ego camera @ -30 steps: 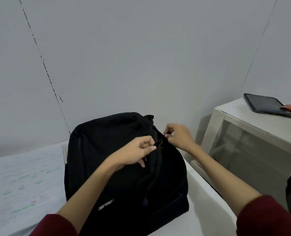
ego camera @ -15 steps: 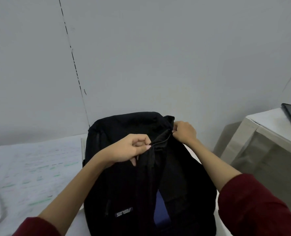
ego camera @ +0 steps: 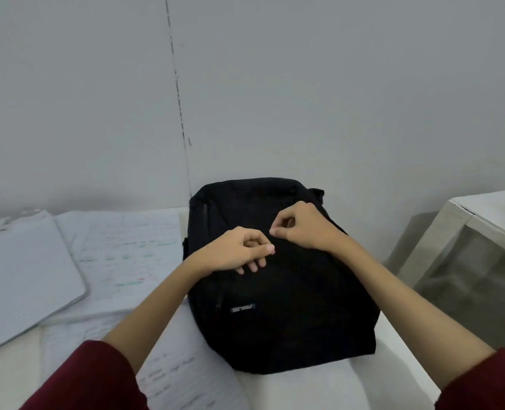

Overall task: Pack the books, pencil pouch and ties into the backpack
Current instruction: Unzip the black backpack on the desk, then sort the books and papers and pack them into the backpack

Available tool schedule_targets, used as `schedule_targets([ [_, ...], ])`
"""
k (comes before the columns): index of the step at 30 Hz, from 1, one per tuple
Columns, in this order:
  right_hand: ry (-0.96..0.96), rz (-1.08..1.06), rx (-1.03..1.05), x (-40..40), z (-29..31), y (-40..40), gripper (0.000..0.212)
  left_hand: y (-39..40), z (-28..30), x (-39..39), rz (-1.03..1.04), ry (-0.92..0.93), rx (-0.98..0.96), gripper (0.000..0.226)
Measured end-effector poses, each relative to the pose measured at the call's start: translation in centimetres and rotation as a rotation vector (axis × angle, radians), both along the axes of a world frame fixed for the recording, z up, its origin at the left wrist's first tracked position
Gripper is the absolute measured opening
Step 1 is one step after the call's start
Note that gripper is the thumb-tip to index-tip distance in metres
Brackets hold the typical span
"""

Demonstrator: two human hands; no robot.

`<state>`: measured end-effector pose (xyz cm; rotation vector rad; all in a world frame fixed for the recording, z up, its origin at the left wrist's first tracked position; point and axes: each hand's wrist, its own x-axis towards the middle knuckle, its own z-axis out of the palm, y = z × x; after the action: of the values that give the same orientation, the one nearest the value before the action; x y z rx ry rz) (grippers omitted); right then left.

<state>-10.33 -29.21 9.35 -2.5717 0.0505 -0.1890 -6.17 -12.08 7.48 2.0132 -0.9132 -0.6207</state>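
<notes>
Left hand (ego camera: 239, 253): set on the upper front of the backpack (ego camera: 277, 291), thumb and forefinger pinched together, remaining fingers loosely curled against the fabric. What is pinched cannot be made out against the black cloth; a zip pull or a fold of the flap is judged likely.

Right hand (ego camera: 303, 229): placed just beside the left, a little nearer the top of the bag, thumb and forefinger likewise closed in a fine pinch. The thing pinched is not resolved. The two pinches are held close together, probably so that one side of an opening is steadied while the other is drawn.

Backpack: black, laid on its back on the white table (ego camera: 304, 389), top end toward the wall (ego camera: 334, 84), a small silver label (ego camera: 243, 308) facing up. No opening is visible; the zip is judged closed or nearly so.

Books: a lined notebook (ego camera: 23, 279) is seen to the left of the bag, and open written pages (ego camera: 127, 255) lie between it and the bag, partly under the left forearm. These are not yet packed.

Pencil pouch, ties: not seen.

Sleeves (ego camera: 91, 380): dark red, pushed up the forearms.

Side table (ego camera: 493, 211): pale, to the right, well apart from the bag.
</notes>
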Motion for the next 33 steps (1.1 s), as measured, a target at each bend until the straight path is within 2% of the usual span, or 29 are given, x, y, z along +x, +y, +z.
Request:
schedule_targets([
  [6,0.007,0.279,0.061,0.8,-1.9,11.4,0.012,13.1,-1.5,-1.6,0.357,-0.172,0.147,0.011],
  [11,0.099,0.520,0.135,2.3,-3.8,22.7,0.015,25.8,-2.8,-4.8,0.726,-0.261,0.176,0.007],
  [15,0.132,0.665,0.165,2.7,-4.8,31.7,0.017,35.2,-3.8,-7.4,1.008,-0.244,0.123,0.006],
  [19,0.157,0.703,0.213,3.5,-4.6,40.0,0.017,43.5,-5.1,-7.7,1.350,-0.176,-0.051,0.018],
  [22,0.215,0.630,0.300,5.1,-4.4,45.9,0.025,48.6,-5.9,-6.6,1.528,0.004,-0.335,0.037],
  [24,0.290,0.493,0.425,6.4,-4.5,49.1,0.032,51.4,-6.4,-5.4,1.555,0.143,-0.486,0.045],
  [28,0.409,0.246,0.689,8.9,-4.8,54.6,0.015,57.6,-7.1,-1.9,1.583,0.235,-0.594,0.054],
  [29,0.424,0.188,0.756,9.5,-4.9,55.4,0.015,58.9,-7.1,-1.0,1.589,0.242,-0.602,0.053],
  [31,0.433,0.091,0.876,10.7,-5.0,56.7,0.024,61.2,-7.0,0.6,1.586,0.270,-0.651,0.036],
  [33,0.415,0.005,0.903,11.6,-5.2,57.8,0.024,63.2,-7.0,2.2,1.587,0.306,-0.744,0.029],
])
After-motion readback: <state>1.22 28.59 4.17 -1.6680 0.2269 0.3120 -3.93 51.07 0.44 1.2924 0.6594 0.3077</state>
